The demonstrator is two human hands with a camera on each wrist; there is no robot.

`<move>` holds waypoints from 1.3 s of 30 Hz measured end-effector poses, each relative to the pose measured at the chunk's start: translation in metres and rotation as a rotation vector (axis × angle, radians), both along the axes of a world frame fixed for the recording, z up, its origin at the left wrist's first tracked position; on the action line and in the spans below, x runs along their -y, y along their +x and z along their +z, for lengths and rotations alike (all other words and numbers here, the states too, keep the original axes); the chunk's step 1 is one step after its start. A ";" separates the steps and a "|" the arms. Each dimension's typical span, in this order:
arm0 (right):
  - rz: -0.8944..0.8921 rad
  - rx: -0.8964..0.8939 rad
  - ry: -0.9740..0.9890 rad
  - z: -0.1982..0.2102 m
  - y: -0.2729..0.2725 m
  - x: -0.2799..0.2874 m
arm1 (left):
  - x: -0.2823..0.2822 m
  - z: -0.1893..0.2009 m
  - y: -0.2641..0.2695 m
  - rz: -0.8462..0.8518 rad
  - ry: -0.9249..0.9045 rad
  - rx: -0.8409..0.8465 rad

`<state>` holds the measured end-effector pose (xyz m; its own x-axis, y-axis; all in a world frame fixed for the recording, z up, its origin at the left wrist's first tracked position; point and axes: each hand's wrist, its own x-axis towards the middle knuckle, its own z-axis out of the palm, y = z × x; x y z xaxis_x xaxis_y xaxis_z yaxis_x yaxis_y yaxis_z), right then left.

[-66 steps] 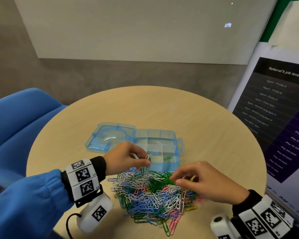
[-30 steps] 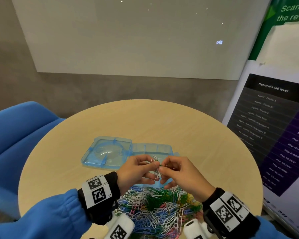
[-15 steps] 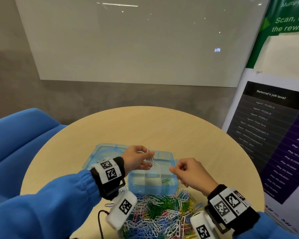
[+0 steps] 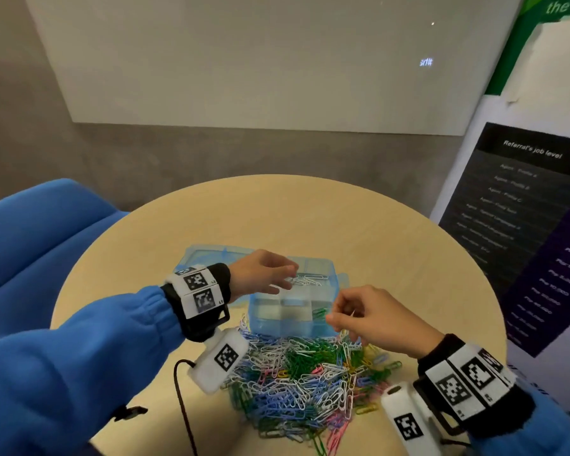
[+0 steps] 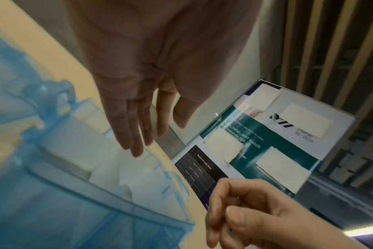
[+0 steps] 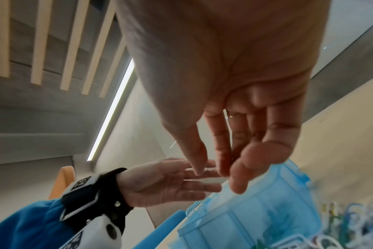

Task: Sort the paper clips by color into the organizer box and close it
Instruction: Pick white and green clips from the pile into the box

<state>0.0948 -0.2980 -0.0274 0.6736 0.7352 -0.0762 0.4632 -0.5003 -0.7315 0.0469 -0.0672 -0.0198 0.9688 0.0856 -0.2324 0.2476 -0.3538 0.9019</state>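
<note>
The light-blue organizer box [image 4: 290,320] lies with its lid [image 4: 208,255] flipped to the left on the round table. My left hand [image 4: 287,278] hovers over the box's far row with straight fingers and holds nothing. A few white clips [image 4: 311,279] lie in the compartment just under its fingertips. My right hand [image 4: 334,312] hangs at the box's right side, fingers loosely curled, beside a green clip [image 4: 320,312] in a near compartment. I see nothing pinched in it. The mixed clip pile [image 4: 303,383] lies in front of the box. The left wrist view shows the left hand [image 5: 151,134] spread above the box [image 5: 74,185].
The wooden table [image 4: 310,218] has bare surface beyond and beside the box. A blue chair [image 4: 30,241] stands at the left and a printed poster board [image 4: 524,225] leans at the right. A black cable [image 4: 181,406] hangs from my left wrist camera near the pile.
The left hand carried a bunch of white clips from the pile to the box's far compartment and let them go. The right hand moved from the pile to the box's right side.
</note>
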 end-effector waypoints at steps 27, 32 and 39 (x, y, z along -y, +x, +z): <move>0.127 0.044 0.037 -0.012 -0.043 0.045 | 0.031 -0.028 -0.067 -0.487 1.253 0.088; 0.124 0.051 0.028 -0.011 -0.042 0.047 | 0.024 -0.030 -0.065 -0.378 1.042 0.121; 0.086 0.064 0.037 -0.007 -0.035 0.056 | 0.006 -0.029 -0.062 -0.212 0.551 0.087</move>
